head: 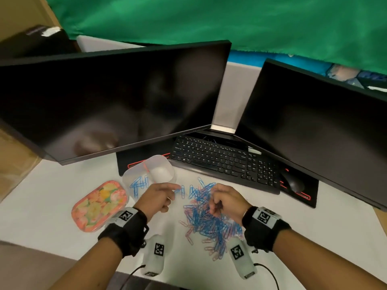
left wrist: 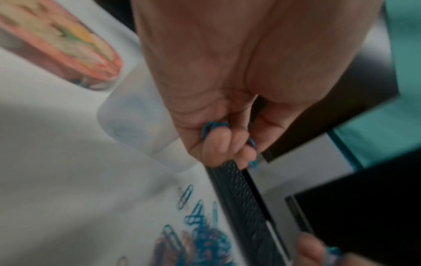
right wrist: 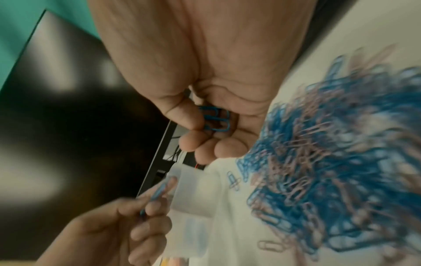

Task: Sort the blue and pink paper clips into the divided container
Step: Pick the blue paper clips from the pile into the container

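A heap of blue and pink paper clips (head: 209, 220) lies on the white desk. Left of it stands the translucent divided container (head: 167, 164), with blue clips (head: 138, 185) in its near-left compartment. My left hand (head: 168, 194) hovers by the container's near-right corner. It grips blue clips (left wrist: 214, 128) in its curled fingers, and one more blue clip (right wrist: 159, 190) sits between thumb and forefinger. Over the heap's far edge, my right hand (head: 215, 204) is curled round a few blue clips (right wrist: 215, 119). The heap (right wrist: 330, 162) is blurred in the right wrist view.
A floral pink lid (head: 99, 206) lies left of the container. Behind the heap are a black keyboard (head: 226, 162) and a mouse (head: 293, 183) on a black mat. Two dark monitors (head: 104, 105) (head: 314, 126) overhang the back of the desk.
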